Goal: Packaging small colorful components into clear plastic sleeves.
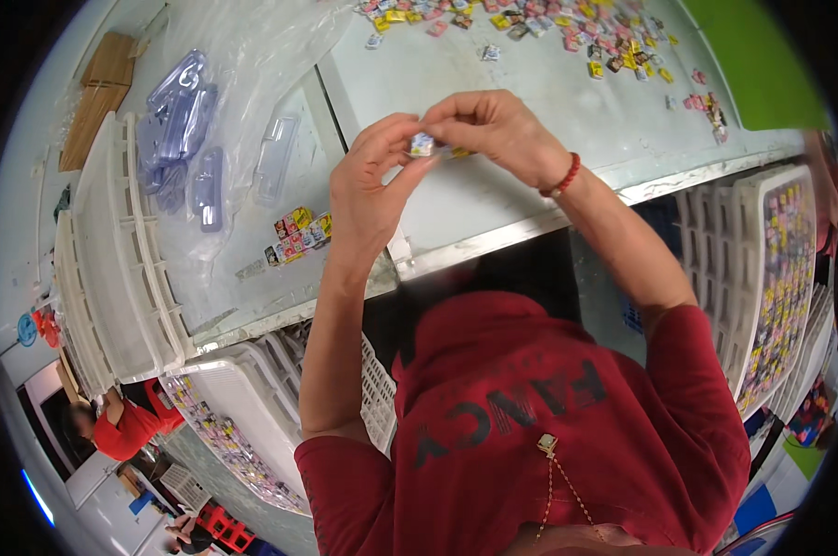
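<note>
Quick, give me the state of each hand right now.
Left hand: fingers pinched on a small colourful packet.
Right hand: fingertips closed on the same small colourful packet.

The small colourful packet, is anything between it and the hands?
Nothing visible. The small colourful packet is already pinched between the fingertips of the left hand and the right hand, held up above the grey table.

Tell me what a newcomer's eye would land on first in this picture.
First, the two hands meeting mid-frame over the grey table: the left hand and right hand pinch one small colourful packet between their fingertips. Next, the scatter of bright small packets along the table's far edge, and the clear plastic blister trays piled on plastic film to the left.
</note>
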Motion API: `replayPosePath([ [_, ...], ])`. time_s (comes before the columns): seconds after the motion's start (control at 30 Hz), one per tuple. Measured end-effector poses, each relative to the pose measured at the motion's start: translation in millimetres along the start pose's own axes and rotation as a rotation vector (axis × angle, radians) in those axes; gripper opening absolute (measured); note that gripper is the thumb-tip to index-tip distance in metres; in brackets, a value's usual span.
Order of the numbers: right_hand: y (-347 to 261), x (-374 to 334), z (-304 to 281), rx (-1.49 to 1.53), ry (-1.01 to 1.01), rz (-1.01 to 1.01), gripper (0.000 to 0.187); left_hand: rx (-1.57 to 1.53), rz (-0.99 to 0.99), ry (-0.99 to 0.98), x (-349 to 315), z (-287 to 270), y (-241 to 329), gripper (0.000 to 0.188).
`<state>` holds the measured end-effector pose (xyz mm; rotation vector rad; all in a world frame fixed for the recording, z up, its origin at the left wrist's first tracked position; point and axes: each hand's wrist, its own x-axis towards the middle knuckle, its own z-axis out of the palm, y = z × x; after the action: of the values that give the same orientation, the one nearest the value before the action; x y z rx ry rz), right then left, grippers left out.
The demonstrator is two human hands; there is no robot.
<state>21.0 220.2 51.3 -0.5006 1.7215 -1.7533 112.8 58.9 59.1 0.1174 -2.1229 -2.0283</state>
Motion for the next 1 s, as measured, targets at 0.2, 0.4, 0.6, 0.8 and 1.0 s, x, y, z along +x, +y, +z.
replayPosePath([
  [0.2,10,-1,-10,-0.028,-0.081,-0.001,0.019,0.413,0.218,-0.042,0,3,-5,0.030],
  [0.4,31,-12,-46,-0.787,0.428,-0.347,0.019,0.688,0.336,0.075,3,-1,-43,0.027],
  [0.6,56,-30,-64,-0.984,0.439,-0.448,0.016,0.834,0.461,0.090,3,2,-79,0.022],
  [0.8,66,-34,-49,-0.958,0.450,-0.504,0.018,0.838,0.502,0.105,3,4,-87,0.019],
  [1.0,67,-35,-49,-0.964,0.462,-0.543,0.019,0.959,0.588,0.080,1,9,-86,0.020],
])
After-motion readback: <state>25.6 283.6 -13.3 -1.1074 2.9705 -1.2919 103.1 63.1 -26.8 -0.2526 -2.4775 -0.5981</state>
